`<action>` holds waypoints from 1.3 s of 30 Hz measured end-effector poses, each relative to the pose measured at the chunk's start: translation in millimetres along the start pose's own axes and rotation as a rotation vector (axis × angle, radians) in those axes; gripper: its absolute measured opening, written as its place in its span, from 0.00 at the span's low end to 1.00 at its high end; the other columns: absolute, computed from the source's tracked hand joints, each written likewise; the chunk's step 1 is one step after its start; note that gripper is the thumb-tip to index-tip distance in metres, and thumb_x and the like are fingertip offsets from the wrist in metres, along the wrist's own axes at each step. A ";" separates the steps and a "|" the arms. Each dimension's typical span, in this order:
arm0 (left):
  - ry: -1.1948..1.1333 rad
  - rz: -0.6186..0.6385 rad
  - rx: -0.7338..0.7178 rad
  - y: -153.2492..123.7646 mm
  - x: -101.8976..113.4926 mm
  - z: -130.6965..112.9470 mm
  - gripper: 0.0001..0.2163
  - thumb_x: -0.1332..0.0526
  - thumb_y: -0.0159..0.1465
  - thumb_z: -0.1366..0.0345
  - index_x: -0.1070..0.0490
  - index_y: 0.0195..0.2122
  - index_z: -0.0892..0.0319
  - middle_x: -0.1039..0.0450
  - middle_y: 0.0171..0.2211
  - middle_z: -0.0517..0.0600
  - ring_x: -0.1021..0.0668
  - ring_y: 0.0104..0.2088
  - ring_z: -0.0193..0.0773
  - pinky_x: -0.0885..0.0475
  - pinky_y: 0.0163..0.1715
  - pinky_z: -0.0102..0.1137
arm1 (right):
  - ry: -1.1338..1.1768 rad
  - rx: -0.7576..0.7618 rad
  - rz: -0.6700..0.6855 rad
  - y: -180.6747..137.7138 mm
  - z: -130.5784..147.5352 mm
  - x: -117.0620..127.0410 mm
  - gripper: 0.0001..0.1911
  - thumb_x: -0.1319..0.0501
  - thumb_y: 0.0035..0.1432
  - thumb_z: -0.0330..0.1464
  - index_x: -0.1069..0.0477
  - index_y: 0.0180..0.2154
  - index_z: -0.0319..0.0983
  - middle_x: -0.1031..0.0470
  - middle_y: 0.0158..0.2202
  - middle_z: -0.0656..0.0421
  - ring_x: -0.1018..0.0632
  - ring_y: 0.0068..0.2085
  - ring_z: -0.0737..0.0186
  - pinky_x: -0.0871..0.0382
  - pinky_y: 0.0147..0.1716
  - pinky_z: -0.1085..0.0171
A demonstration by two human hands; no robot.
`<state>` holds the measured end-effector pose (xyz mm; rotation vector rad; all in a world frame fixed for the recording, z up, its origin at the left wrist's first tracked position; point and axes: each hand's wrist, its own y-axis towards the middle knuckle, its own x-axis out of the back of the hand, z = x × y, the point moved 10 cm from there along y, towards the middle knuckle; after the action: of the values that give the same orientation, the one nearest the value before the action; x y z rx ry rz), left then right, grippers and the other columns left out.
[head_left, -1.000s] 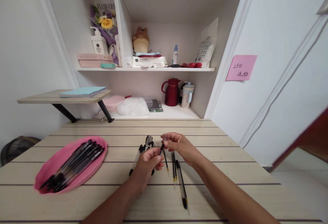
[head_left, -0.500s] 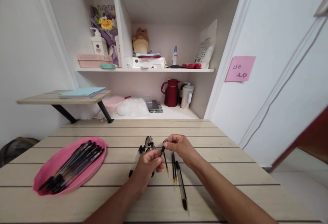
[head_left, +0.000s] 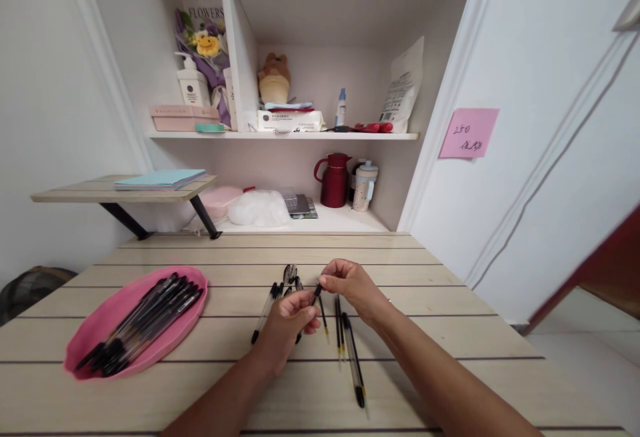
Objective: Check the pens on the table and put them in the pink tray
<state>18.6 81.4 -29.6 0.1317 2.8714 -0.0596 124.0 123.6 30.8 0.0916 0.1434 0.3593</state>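
Note:
Between my two hands a black pen [head_left: 317, 293] is held at a slant above the table. My left hand [head_left: 293, 320] is closed round its lower part, which the fingers mostly hide. With thumb and forefinger, my right hand [head_left: 346, 285] pinches the upper end. Several black ink refills [head_left: 339, 330] lie on the wood just right of my left hand, beside a clear-barrelled pen [head_left: 355, 360] with black ends. Left of and behind my left hand are more pens [head_left: 264, 313] and a small heap of black pen caps [head_left: 289, 273], partly covered by the hand.
A pink tray [head_left: 193, 317] holding many black pens [head_left: 145, 323] stands at the table's left. Behind it is a raised wooden stand [head_left: 65, 190] with blue paper [head_left: 160, 179] on top. Shelves at the back carry a red jug [head_left: 335, 182] and a pale cup [head_left: 365, 187].
Both hands stay in nearly the same place, still on the pen. The whole view has shifted very slightly; nothing on the table has visibly moved.

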 end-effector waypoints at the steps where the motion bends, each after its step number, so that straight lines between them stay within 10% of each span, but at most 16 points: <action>1: -0.003 -0.002 0.003 0.1 0.4 0.4 0.16 0.36 0.48 0.65 0.31 0.38 0.62 0.29 0.26 0.49 0.28 0.23 0.31 0.36 0.23 0.27 | -0.003 -0.007 0.026 -0.4 -0.3 -2.6 0.10 0.34 0.38 0.33 0.31 0.26 0.36 0.31 0.23 0.63 0.34 0.24 0.71 0.41 0.27 0.68; 22: -0.015 -0.013 0.005 0.1 2.0 0.8 0.16 0.37 0.48 0.65 0.31 0.39 0.63 0.29 0.26 0.49 0.28 0.23 0.31 0.36 0.23 0.27 | -0.058 0.009 0.047 -0.7 2.8 -2.8 0.12 0.35 0.40 0.36 0.32 0.27 0.37 0.31 0.24 0.62 0.32 0.25 0.70 0.39 0.27 0.67; 27: -0.041 -0.009 0.017 -2.2 1.4 -3.2 0.18 0.37 0.49 0.64 0.32 0.41 0.62 0.29 0.26 0.49 0.28 0.23 0.31 0.36 0.24 0.27 | -0.185 0.042 -0.070 1.6 29.1 28.5 0.12 0.39 0.45 0.39 0.33 0.30 0.37 0.29 0.27 0.60 0.29 0.26 0.69 0.37 0.27 0.66; 39: -0.021 0.029 0.035 -3.4 1.1 -7.5 0.19 0.39 0.52 0.61 0.33 0.44 0.61 0.30 0.27 0.49 0.27 0.25 0.32 0.36 0.25 0.27 | -1.396 -0.302 -0.095 -60.8 12.8 135.4 0.06 0.40 0.42 0.34 0.30 0.21 0.38 0.28 0.23 0.56 0.30 0.25 0.63 0.47 0.22 0.66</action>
<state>15.3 78.5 -22.5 0.1783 2.8474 -0.1044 272.3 114.4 19.7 0.0213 -1.2788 0.1564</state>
